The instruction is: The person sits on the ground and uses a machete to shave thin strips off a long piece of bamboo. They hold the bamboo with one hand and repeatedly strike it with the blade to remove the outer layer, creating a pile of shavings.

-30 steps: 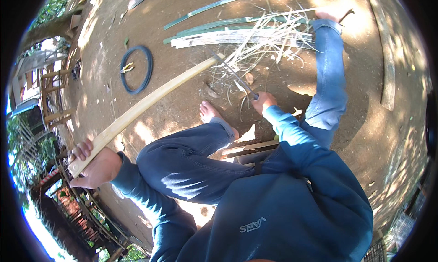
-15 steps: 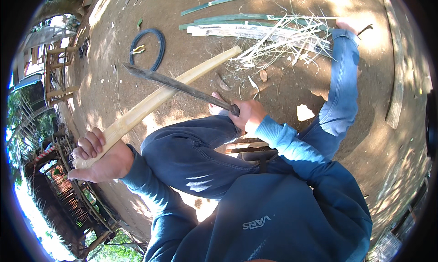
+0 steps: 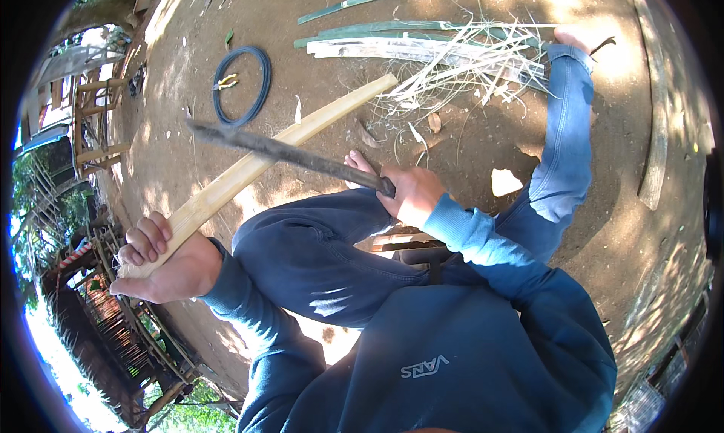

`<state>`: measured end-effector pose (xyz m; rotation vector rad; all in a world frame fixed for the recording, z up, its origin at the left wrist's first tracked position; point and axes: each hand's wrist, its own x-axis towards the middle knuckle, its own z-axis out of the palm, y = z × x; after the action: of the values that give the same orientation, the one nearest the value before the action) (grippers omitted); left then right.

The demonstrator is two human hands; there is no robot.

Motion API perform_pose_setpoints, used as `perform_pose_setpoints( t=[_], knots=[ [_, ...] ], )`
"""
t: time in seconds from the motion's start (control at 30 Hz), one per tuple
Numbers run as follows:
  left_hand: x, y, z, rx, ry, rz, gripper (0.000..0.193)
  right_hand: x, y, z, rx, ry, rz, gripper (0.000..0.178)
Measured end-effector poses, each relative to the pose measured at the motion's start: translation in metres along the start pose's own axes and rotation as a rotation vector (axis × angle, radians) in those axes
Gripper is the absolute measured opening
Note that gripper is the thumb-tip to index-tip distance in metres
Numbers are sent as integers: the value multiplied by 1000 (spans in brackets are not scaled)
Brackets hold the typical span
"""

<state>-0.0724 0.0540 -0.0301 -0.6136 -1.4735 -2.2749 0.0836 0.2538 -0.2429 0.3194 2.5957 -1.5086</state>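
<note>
My left hand (image 3: 167, 260) is wrapped round the near end of a long pale bamboo strip (image 3: 324, 118), which slants away to the upper right. My right hand (image 3: 413, 193) grips the handle of a machete (image 3: 290, 153). Its dark blade, slightly blurred, crosses the strip around the middle and points to the upper left. Whether the edge touches the strip I cannot tell. A small pale shaving (image 3: 298, 109) shows just beyond the strip. The strip's far end lies in front of a heap of thin bamboo shavings (image 3: 483, 60).
Green bamboo slats (image 3: 407, 27) and whitish split pieces (image 3: 377, 48) lie on the dirt ground at the far side. A coil of dark tubing (image 3: 265, 86) rests at the left. A log (image 3: 654, 131) runs along the right. My bent leg (image 3: 317, 244) is under the machete; my other leg stretches right.
The machete blade has moved slightly left and toward me along the bamboo strip. A pale shaving has come into sight beyond the strip. My left hand has barely moved.
</note>
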Motion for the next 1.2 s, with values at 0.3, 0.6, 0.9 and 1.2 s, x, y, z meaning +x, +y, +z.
perform_pose_setpoints(
  t=[0.3, 0.6, 0.9, 1.2],
  knots=[
    [0, -1, 3, 15, 20, 10, 54, 4, 15, 5, 17, 46, 84, 24],
    [-3, 3, 8, 31, 10, 24, 51, 9, 24, 11, 37, 61, 156, 23],
    [-2, 2, 3, 43, -12, 2, 51, 10, 34, 7, -42, 46, 192, 22],
    [-1, 6, 7, 31, -36, -8, 51, 16, 60, 14, -101, 114, 208, 20]
  ],
)
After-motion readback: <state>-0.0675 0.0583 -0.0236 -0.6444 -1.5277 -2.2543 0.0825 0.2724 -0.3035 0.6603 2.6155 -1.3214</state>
